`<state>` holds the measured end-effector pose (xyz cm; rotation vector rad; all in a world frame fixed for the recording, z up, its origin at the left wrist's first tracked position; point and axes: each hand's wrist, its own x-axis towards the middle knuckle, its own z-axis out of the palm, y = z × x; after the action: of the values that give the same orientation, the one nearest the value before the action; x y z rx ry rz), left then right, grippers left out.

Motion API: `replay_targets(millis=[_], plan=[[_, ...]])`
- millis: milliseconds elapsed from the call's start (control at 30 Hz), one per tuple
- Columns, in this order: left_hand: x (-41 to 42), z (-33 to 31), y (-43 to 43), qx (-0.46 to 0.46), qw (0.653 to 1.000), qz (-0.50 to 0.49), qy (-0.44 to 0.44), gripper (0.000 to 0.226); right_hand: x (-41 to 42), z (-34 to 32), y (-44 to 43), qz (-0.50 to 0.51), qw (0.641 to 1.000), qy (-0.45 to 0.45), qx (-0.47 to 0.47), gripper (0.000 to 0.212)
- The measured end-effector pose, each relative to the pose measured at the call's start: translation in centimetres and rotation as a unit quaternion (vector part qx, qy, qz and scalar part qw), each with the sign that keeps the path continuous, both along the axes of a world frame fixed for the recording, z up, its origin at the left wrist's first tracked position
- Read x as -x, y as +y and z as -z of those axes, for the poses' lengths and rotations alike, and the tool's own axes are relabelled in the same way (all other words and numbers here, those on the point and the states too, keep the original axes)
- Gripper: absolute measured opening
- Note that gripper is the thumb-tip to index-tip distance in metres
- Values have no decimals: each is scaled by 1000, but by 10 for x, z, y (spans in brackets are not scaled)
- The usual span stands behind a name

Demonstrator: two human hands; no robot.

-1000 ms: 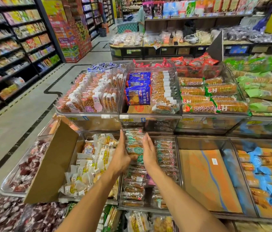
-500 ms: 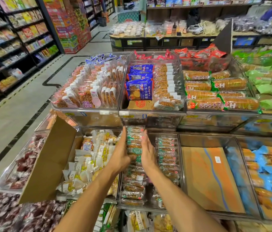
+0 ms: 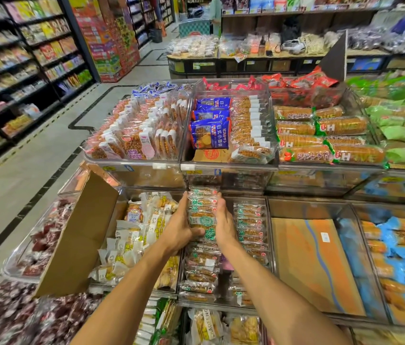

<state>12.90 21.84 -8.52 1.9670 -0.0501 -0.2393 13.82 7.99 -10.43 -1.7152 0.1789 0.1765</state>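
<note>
A row of clear-wrapped snack packets with green labels point(image 3: 201, 210) stands on edge in the middle clear bin point(image 3: 268, 245) of the lower tier. My left hand point(image 3: 177, 229) lies along the row's left side, its thumb hooked across the near end. My right hand point(image 3: 225, 224) presses flat against the right side, fingers straight and pointing away from me. The row is squeezed between both palms, its far end just under the upper tier's front edge. More of the same packets point(image 3: 201, 267) lie below and beside it.
A brown cardboard flap point(image 3: 77, 235) stands up at the left beside a bin of yellow-labelled packets point(image 3: 134, 232). An orange cardboard sheet point(image 3: 315, 265) lines the bin to the right, then blue packets point(image 3: 395, 245). Upper-tier bins point(image 3: 221, 165) overhang behind. An aisle floor point(image 3: 22, 170) runs left.
Both hands have closed in tighter on the row of packets and nudged it slightly toward the back of the bin. The view has shifted a little.
</note>
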Motion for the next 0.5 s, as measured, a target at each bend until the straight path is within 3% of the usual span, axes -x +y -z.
replay_targets(millis=[200,367,500], plan=[[15,-16,15,-44,999,-22,17,130,5,-26,-12,28,999,3,-22,66],[42,-46,21,-195,977,-66,-53,89,6,-43,-35,-9,998,-9,58,72],[65,-64,18,-291,950,-61,-93,70,21,-64,-62,-69,962,-68,255,63]])
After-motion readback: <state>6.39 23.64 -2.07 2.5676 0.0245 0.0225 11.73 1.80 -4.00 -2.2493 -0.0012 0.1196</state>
